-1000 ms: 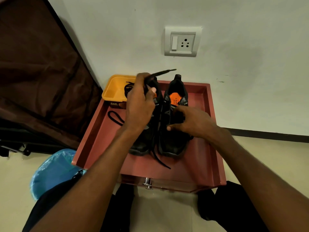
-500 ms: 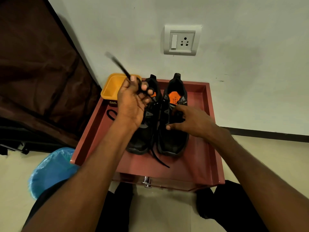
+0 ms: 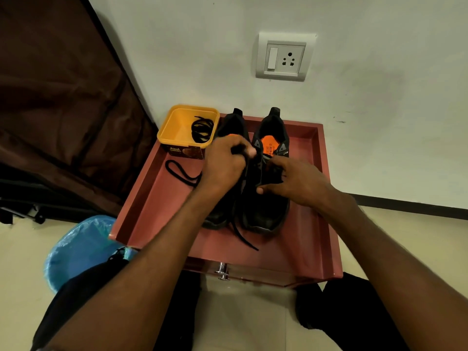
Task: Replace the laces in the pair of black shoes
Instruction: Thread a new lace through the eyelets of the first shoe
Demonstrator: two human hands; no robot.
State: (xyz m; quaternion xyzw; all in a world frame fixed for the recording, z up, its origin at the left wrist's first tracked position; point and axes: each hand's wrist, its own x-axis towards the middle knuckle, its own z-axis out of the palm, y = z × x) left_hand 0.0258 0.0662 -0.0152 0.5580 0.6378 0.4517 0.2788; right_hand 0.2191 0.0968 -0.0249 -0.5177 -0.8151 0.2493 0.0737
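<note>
Two black shoes stand side by side, toes toward me, on a reddish-brown table with a raised rim [image 3: 307, 239]. The right shoe [image 3: 266, 214] shows an orange insole. My left hand [image 3: 224, 165] covers the left shoe [image 3: 234, 122] at its tongue and pinches a black lace between thumb and fingers. My right hand [image 3: 296, 181] grips the right shoe's upper near the eyelets. A loose lace end [image 3: 243, 236] trails out between the toes. Another lace loop [image 3: 177, 171] lies on the table left of my left hand.
A yellow tub [image 3: 177, 125] with a coiled black lace [image 3: 201, 129] stands at the table's back left corner. A white wall with a socket [image 3: 285, 57] rises behind. Dark brown fabric [image 3: 63, 110] hangs left; a blue plastic bag [image 3: 78, 247] lies on the floor.
My left hand came down from holding the lace end raised over the tub and now sits low on the left shoe's tongue. My right hand stayed on the right shoe.
</note>
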